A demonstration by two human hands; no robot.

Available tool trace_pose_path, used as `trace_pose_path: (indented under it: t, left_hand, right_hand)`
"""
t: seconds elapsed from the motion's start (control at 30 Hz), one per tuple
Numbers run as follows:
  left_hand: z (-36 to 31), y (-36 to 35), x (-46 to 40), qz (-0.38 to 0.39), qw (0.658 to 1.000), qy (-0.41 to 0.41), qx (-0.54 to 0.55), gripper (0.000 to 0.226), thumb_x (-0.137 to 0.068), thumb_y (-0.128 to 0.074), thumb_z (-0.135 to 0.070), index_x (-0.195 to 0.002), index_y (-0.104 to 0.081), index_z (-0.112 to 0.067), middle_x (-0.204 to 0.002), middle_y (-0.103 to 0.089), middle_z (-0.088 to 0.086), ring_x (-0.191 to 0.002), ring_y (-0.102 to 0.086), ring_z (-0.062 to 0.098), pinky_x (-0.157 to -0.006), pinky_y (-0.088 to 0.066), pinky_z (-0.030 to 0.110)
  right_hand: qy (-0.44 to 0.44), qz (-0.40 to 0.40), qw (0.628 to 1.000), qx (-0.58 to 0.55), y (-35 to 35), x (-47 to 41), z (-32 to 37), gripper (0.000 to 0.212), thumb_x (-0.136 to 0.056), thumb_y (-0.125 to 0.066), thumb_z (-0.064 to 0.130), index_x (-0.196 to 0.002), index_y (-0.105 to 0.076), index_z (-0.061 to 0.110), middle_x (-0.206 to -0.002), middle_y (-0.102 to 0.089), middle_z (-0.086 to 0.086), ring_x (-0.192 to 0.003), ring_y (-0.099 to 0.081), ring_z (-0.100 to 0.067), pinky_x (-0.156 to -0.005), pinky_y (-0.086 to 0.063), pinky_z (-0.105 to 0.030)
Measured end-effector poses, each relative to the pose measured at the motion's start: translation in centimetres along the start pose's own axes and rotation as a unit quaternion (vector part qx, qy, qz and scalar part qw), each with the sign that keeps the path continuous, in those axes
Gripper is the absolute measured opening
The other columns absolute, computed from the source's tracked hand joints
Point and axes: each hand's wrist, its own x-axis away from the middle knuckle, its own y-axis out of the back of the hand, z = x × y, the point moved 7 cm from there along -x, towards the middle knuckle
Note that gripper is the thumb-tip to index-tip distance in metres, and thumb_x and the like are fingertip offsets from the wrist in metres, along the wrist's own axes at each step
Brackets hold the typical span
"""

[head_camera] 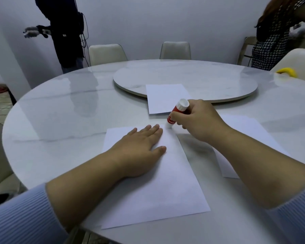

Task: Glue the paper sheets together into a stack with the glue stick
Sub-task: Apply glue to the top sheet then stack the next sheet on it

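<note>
Near paper sheet (153, 187) on bench (60, 120) is pinned by the flat, open left hand (139, 152); glue stick (176, 113), gripped by the right hand (199, 120), is pressed at its far corner, where creasing is risked if dragged off-edge.

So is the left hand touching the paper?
Touching. The head view shows the left hand lying flat on the near paper, palm and straight fingers pressed on its far end, no gap showing.
</note>
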Motion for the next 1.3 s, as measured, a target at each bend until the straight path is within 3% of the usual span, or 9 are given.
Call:
trace_pose_path:
  t: [0.13, 0.3, 0.57, 0.73, 0.83, 0.93, 1.07, 1.17, 1.3]
  left_hand:
    - [0.1, 0.0, -0.1, 0.006, 1.000, 0.001, -0.002, 0.060, -0.098, -0.023, -0.045, -0.150, 0.001, -0.030, -0.159, 0.007, -0.015, -0.144, 0.008, 0.000, -0.115, 0.007, 0.023]
    - [0.2, 0.0, 0.0, 0.012, 1.000, 0.000, -0.003, 0.060, -0.097, -0.023, -0.045, -0.151, 0.000, -0.030, -0.159, 0.006, -0.015, -0.144, 0.007, 0.000, -0.117, 0.006, 0.025]
    - [0.0, 0.0, 0.1, 0.021, 0.999, 0.004, -0.032, 0.061, -0.097, -0.019, -0.046, -0.151, 0.002, -0.027, -0.159, 0.007, -0.013, -0.145, 0.007, 0.001, -0.118, 0.004, 0.026]
    - [-0.1, 0.2, 0.3, 0.028, 0.998, -0.003, -0.055, 0.061, -0.097, -0.018, -0.047, -0.151, 0.004, -0.026, -0.159, 0.009, -0.013, -0.145, 0.008, 0.002, -0.119, 0.003, 0.028]
    - [-0.7, 0.6, 0.2, 0.096, 0.993, -0.044, -0.051, 0.058, -0.099, -0.023, -0.040, -0.150, 0.004, -0.033, -0.157, 0.013, -0.016, -0.143, 0.016, 0.004, -0.118, 0.007, 0.031]
    - [-2.3, 1.4, 1.0, 0.174, 0.980, -0.101, 0.014, 0.058, -0.099, -0.036, -0.023, -0.146, -0.010, -0.046, -0.155, 0.015, -0.023, -0.140, 0.021, 0.000, -0.116, 0.007, 0.030]
    - [-1.6, 2.4, 1.2, -0.018, 0.999, 0.032, 0.029, 0.058, -0.096, -0.029, -0.048, -0.150, -0.014, -0.029, -0.161, 0.000, -0.006, -0.147, 0.003, 0.011, -0.116, 0.000, 0.028]
    - [-1.2, 0.4, 1.3, 0.074, 0.994, 0.041, -0.073, 0.069, -0.093, -0.026, -0.057, -0.151, 0.000, -0.029, -0.160, 0.010, -0.004, -0.147, 0.010, 0.017, -0.119, 0.004, 0.039]
    - [-1.6, 0.9, 1.4, 0.118, 0.993, -0.032, -0.001, 0.065, -0.094, -0.037, -0.050, -0.149, -0.004, -0.038, -0.157, 0.008, -0.019, -0.144, 0.010, 0.002, -0.117, 0.006, 0.032]
  right_hand:
    - [0.040, 0.027, 0.998, 0.039, 0.1, 1.1, 0.8, 0.013, -0.081, -0.061, 0.024, -0.073, -0.066, 0.015, -0.062, -0.054, 0.007, -0.057, -0.045, -0.009, -0.053, -0.036, -0.024]
    - [0.078, 0.054, 0.994, 0.060, 1.0, 4.4, 1.8, 0.015, -0.078, -0.061, 0.027, -0.072, -0.067, 0.014, -0.061, -0.057, 0.001, -0.051, -0.043, -0.005, -0.045, -0.033, -0.015]
    - [0.118, 0.090, 0.987, 0.059, 3.0, 11.7, 2.5, 0.038, -0.066, -0.053, 0.050, -0.075, -0.066, 0.015, -0.076, -0.070, -0.004, -0.063, -0.061, -0.015, -0.058, -0.048, -0.035]
    - [0.151, 0.131, 0.975, -0.096, 3.6, 13.3, 3.1, 0.024, -0.067, -0.062, 0.040, -0.076, -0.070, 0.020, -0.075, -0.075, 0.004, -0.057, -0.062, -0.005, -0.051, -0.045, -0.014]
    - [0.137, -0.022, 0.946, -0.294, 7.5, 11.4, 1.5, 0.019, -0.068, -0.073, 0.035, -0.072, -0.075, 0.017, -0.065, -0.073, 0.001, -0.055, -0.061, -0.005, -0.049, -0.044, -0.013]
    - [0.072, -0.133, 0.882, -0.445, 10.7, 9.4, -0.9, 0.024, -0.091, -0.051, 0.018, -0.073, -0.066, 0.014, -0.056, -0.061, 0.008, -0.044, -0.050, -0.001, -0.040, -0.037, -0.009]
    - [0.078, -0.139, 0.912, -0.377, 12.6, 7.8, -0.8, 0.016, -0.085, -0.055, 0.030, -0.081, -0.064, 0.018, -0.058, -0.058, 0.008, -0.044, -0.049, -0.002, -0.039, -0.036, -0.010]
    - [0.091, -0.162, 0.926, -0.328, 12.3, 7.5, 0.1, 0.018, -0.074, -0.063, 0.035, -0.078, -0.070, 0.019, -0.057, -0.063, 0.006, -0.049, -0.052, -0.005, -0.041, -0.038, -0.014]
    - [0.104, -0.172, 0.948, -0.246, 10.2, 7.2, 1.6, 0.020, -0.071, -0.067, 0.035, -0.079, -0.070, 0.017, -0.061, -0.065, 0.000, -0.054, -0.052, -0.011, -0.049, -0.042, -0.020]
